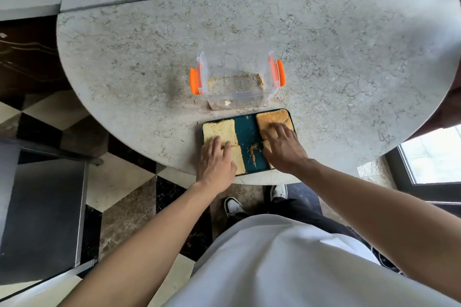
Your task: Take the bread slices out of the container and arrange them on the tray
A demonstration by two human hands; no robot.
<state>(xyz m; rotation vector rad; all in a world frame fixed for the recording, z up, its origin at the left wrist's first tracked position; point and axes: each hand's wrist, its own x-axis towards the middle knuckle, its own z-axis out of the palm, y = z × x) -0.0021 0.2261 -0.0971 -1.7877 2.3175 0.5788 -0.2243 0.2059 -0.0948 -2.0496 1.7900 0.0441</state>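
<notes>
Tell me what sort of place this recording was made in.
Probably a home dining area rather than a lab or workshop. A round marble-look table stands on a polished checkered stone floor, with a window at the right. On the table are a clear food container and bread on a tray.

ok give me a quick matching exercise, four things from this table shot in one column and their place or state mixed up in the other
Things:
1. clear plastic container with orange latches
2. dark teal rectangular tray
3. darker toasted bread slice
4. left hand

Places or states:
A. far right corner of the tray
B. holds only crumbs
C. resting on the left pair of slices
D. at the table's near edge, crumbs down its bare middle

Pairs: 1-B, 2-D, 3-A, 4-C
</notes>
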